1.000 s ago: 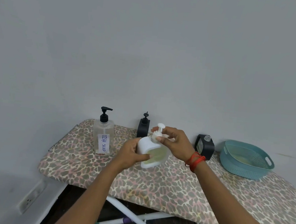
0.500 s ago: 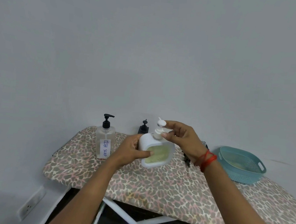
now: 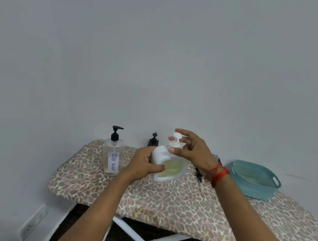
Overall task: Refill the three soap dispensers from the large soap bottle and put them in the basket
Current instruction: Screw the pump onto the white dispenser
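White dispenser [image 3: 166,165] sits in both hands over the middle of the ironing board [image 3: 165,203]: the left hand [image 3: 142,164] wraps its body from the side, thumb across the front by the window of pale yellow-green soap, while the right hand [image 3: 192,152] curls thumb and fingers round the pump [image 3: 176,140] at the neck, a narrow grip that looks like a twist at the collar. Whether the base touches the board I cannot tell. Just left stands the clear bottle [image 3: 113,154] labelled DISH SOAP, a black dispenser [image 3: 153,141] is behind near the wall, and the teal basket [image 3: 255,189] lies well apart to the right. The likely slip is soap: if the pump comes free while the body leans, liquid can run from the neck onto the cloth, and a wet body could turn in the left hand's 1-sided hold. The dispenser's long axis runs close to upright, leaning a little, pump uppermost and pointing at the wall, window facing the person
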### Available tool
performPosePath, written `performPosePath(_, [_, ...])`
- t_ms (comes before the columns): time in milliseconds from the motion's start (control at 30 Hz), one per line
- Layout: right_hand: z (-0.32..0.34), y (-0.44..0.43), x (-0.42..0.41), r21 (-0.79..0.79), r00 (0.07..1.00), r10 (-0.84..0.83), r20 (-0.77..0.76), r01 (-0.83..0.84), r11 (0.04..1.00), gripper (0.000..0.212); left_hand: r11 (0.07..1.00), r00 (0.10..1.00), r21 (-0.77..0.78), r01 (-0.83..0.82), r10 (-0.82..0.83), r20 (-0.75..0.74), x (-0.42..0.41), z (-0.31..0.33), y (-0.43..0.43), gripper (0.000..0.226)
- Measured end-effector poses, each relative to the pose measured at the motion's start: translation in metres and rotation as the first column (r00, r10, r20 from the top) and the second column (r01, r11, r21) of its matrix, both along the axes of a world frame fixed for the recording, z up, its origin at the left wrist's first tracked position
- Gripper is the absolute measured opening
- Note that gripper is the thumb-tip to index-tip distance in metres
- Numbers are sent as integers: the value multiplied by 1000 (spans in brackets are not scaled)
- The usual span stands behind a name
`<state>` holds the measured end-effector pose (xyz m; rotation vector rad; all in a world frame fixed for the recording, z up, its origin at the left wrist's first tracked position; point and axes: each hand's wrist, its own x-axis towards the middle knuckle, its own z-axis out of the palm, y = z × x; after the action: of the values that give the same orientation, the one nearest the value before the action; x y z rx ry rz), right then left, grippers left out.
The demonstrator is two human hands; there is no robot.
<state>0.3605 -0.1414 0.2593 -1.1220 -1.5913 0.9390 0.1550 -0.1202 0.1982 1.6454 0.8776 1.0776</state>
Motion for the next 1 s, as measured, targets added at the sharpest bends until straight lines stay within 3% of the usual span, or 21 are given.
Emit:
performPosePath(100, [9, -8, 7, -30, 977, 147, -156, -153, 988, 59, 999, 999, -30, 16, -15, 39, -6, 2, -1, 46])
performPosePath(267, [9, -3, -11, 169, 978, -210, 8, 206, 964, 65, 999, 999, 40, -36, 36, 13, 6, 10, -4, 44])
performPosePath(367, [4, -4, -19, 209, 939, -329, 99, 304, 929, 69, 996, 998, 84, -15, 20, -52, 10, 12, -5, 45])
performPosePath(467, [10, -8, -5, 104, 983, -133, 127, 120, 987, 64, 998, 997, 70, 4, 1, -71, 6, 11, -4, 48])
performPosePath(533, [13, -14, 6, -16, 995, 101, 2, -101, 995, 54, 999, 999, 35, 19, -17, -47, 1, 9, -4, 49])
performPosePath(600, [14, -18, 12, -40, 971, 196, -140, -203, 978, 48, 999, 999, 6, 38, -37, -17, -1, 8, -5, 52])
performPosePath(700, [12, -14, 8, 6, 984, 57, -169, -57, 998, 53, 1000, 1000, 21, 22, -22, -8, 4, 9, -8, 53])
performPosePath(767, [10, -11, -2, 76, 982, -180, -62, 184, 980, 57, 999, 1000, 40, -4, 4, -8, 10, 11, -9, 49])
performPosePath(833, [4, -9, -11, 168, 947, -318, 32, 309, 936, 58, 999, 1000, 47, -7, 8, -13, 14, 10, -10, 44])
performPosePath(900, [1, -6, -9, 178, 956, -280, 90, 261, 949, 62, 999, 1000, 46, -2, 4, -29, 14, 9, -9, 43])
performPosePath(1000, [8, -7, 9, 16, 995, -3, 101, 1, 1000, 51, 1000, 999, 7, 24, -23, -41, 5, 7, -7, 47])
